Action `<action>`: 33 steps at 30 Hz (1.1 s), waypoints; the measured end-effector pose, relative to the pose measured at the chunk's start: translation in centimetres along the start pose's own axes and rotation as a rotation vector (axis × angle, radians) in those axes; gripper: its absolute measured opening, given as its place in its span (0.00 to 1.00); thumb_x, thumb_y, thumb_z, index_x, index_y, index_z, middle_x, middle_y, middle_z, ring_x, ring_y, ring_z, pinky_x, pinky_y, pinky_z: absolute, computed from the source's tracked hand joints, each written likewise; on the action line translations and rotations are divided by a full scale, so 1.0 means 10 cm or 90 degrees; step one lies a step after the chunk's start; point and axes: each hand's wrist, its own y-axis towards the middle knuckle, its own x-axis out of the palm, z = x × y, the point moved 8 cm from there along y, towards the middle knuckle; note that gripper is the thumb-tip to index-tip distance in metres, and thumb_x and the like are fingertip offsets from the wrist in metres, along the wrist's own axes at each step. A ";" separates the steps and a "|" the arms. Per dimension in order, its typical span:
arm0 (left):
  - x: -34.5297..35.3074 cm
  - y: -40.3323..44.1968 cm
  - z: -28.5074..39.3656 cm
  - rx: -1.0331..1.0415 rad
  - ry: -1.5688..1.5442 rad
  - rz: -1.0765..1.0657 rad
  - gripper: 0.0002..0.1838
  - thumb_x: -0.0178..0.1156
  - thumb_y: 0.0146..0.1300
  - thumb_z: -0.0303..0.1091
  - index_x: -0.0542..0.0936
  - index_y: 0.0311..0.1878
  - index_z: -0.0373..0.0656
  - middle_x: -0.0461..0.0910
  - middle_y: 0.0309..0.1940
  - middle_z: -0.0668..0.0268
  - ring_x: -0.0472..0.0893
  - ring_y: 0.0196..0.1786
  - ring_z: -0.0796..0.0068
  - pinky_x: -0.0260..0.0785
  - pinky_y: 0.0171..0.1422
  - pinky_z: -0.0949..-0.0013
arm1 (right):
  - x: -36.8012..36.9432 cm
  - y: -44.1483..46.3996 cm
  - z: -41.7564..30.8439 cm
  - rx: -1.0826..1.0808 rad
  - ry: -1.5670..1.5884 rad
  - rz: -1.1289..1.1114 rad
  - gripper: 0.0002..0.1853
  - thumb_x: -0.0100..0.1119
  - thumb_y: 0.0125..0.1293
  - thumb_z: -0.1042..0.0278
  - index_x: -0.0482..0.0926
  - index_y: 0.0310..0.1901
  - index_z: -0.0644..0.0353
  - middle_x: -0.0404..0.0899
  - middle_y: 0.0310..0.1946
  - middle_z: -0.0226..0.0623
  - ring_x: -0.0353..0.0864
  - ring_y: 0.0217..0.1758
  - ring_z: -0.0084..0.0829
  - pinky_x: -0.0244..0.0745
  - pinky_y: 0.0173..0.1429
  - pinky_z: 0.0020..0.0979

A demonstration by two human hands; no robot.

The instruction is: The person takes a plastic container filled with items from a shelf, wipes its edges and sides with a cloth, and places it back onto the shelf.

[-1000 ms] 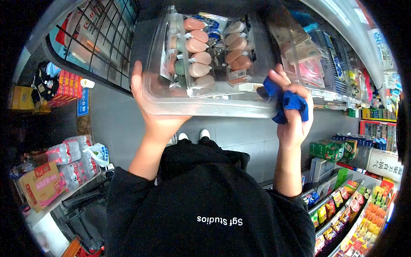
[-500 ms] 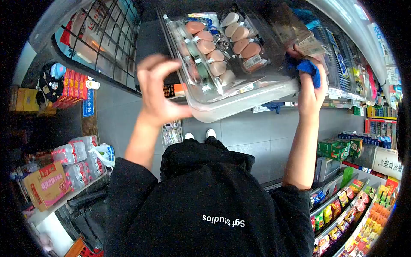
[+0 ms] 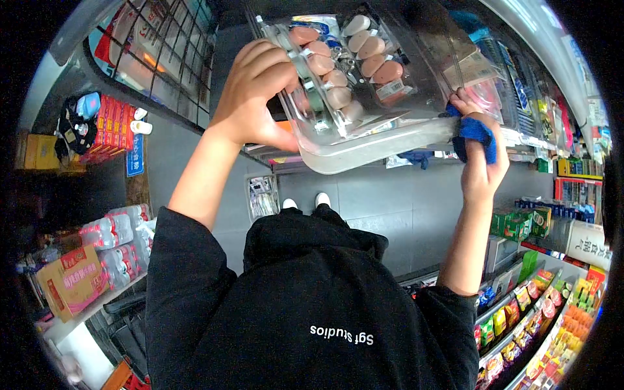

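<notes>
A clear plastic bin [image 3: 364, 153] is held up in front of me, tilted, its left side nearer the wire rack. Inside lie packs of oval pink and beige pieces [image 3: 338, 97] in two rows, with small metal items between them. My left hand [image 3: 257, 94] grips the bin's left wall, fingers over the rim and thumb at the near corner. At the near right corner, my right hand [image 3: 478, 140] holds the bin together with a crumpled blue cloth [image 3: 480, 138].
A black wire rack [image 3: 146, 58] stands at upper left, stocked shelves [image 3: 520, 110] at upper right. On the floor [image 3: 377, 201] is a small tray of packets [image 3: 262, 196]. Bottled water packs [image 3: 117, 244] and a carton [image 3: 73, 281] are at left, snack racks [image 3: 520, 312] at lower right.
The bin has turned and shifted right. My left hand came off its near left corner, then took hold farther up its left wall. My right hand with the cloth has moved right.
</notes>
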 end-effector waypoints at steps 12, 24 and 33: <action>0.08 -0.05 0.02 0.012 -0.005 0.015 0.27 0.68 0.21 0.50 0.66 0.20 0.44 0.69 0.26 0.62 0.69 0.33 0.59 0.58 0.43 0.63 | 0.62 -0.14 -0.82 -0.075 -0.151 0.041 0.19 0.48 0.43 0.84 0.74 0.42 0.69 0.79 0.42 0.47 0.77 0.52 0.41 0.61 0.63 0.44; 0.15 -0.06 0.01 0.002 0.021 0.050 0.27 0.67 0.20 0.50 0.65 0.19 0.44 0.69 0.26 0.62 0.71 0.37 0.58 0.59 0.47 0.61 | 1.31 -0.20 -1.47 -0.155 -0.002 -0.057 0.20 0.61 0.39 0.69 0.72 0.38 0.67 0.76 0.42 0.51 0.77 0.47 0.46 0.69 0.56 0.45; 0.14 -0.03 0.11 -0.007 -0.016 0.036 0.31 0.71 0.27 0.52 0.78 0.35 0.42 0.76 0.40 0.63 0.72 0.50 0.60 0.58 0.58 0.60 | 1.00 -0.47 -0.79 0.378 0.718 0.241 0.16 0.38 0.67 0.54 0.62 0.41 0.61 0.72 0.47 0.63 0.70 0.55 0.57 0.66 0.59 0.51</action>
